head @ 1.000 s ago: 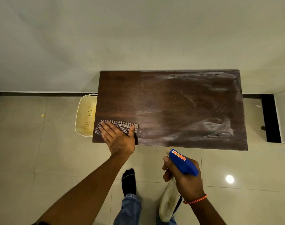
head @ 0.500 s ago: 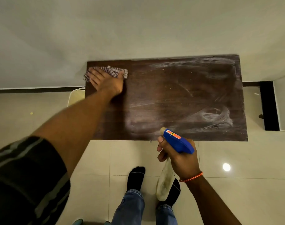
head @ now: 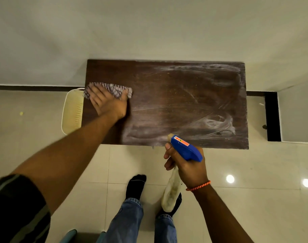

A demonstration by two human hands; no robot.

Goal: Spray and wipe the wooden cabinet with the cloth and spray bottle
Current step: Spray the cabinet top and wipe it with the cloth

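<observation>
Center-left of the frame we see the left hand (head: 108,102) flat, fingers straight, pressing the checked cloth (head: 115,88) on the wooden cabinet (head: 184,102) top; the cloth sticks out past the fingertips. Lower center, the right hand (head: 190,170) is curled round the spray bottle (head: 186,151), at the cabinet's front edge. Its blue head has an orange sticker (head: 182,142) w/ an arrow; text not readable.

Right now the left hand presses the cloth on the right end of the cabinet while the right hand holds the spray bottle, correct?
No. The head view shows the left hand pressing the cloth on the left end of the cabinet, not the right. The right hand holds the spray bottle.
</observation>
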